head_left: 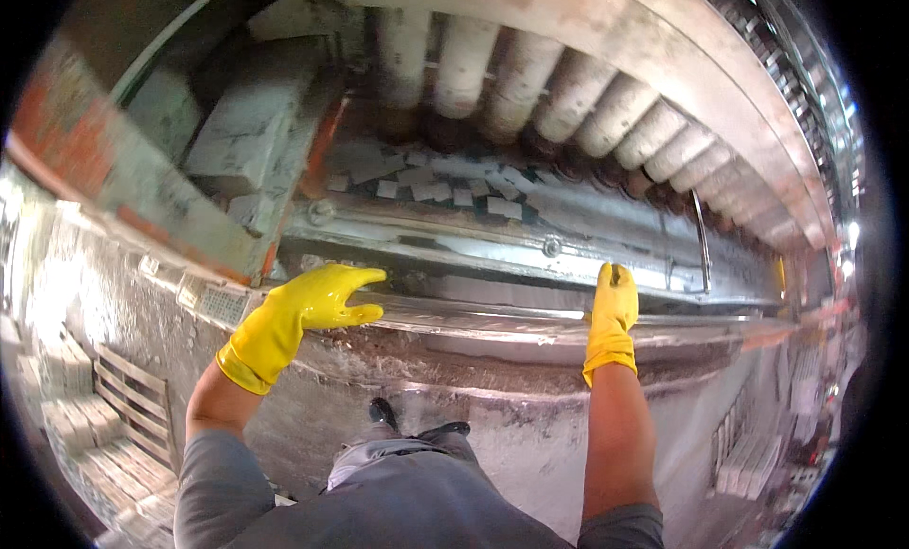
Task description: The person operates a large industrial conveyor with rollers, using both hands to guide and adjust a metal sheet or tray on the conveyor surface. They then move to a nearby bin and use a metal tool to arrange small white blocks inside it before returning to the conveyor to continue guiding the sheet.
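Observation:
Both my hands wear yellow rubber gloves. My left hand [327,298] is over the near edge of a long metal trough [445,235], with thumb and fingers spread and nothing between them. Farther right, my right hand [615,308] is closed at the same edge. A thin shiny metal bar [530,311] along the edge meets this glove; whether the fingers wrap round it is hidden. Several pale flat broken pieces [454,191] lie in the trough beyond my hands.
A row of thick pale rollers [525,80] under a broad beam [606,28] spans the far side. An orange-stained metal frame [142,185] rises at left. A thin upright rod [703,241] stands at right. Wooden pallets [133,402] and stacked slabs [66,369] lie lower left.

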A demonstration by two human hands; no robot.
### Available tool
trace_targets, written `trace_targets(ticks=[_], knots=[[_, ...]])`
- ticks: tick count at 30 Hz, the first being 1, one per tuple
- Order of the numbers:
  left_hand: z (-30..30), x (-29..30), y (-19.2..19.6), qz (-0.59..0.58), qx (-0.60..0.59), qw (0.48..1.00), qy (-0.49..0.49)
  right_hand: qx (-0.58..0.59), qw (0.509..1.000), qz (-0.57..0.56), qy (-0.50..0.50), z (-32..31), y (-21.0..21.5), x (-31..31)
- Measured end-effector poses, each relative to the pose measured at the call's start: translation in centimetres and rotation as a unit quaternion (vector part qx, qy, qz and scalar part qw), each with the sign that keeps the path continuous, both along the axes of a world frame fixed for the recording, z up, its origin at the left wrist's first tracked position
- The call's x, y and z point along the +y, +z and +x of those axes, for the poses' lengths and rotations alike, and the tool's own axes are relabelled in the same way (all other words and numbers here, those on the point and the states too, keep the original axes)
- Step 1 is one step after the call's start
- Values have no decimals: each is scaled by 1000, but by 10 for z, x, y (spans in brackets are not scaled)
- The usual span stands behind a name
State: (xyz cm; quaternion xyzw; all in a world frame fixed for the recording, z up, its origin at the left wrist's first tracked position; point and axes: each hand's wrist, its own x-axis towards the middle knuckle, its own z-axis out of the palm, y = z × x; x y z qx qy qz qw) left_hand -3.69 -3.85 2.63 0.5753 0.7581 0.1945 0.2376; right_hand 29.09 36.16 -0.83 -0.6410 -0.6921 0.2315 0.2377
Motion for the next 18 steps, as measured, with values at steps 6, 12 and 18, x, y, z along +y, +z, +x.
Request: trace_targets(ticks=[6,12,18], knots=[[-1,-20,-31,-59,147,977,142,-53,995,69,45,1,-7,7],[1,-7,-39,-83,117,977,160,59,996,-12,67,5,-9,8],[-3,-6,-29,-26,74,990,121,51,990,-11,131,13,-12,19]])
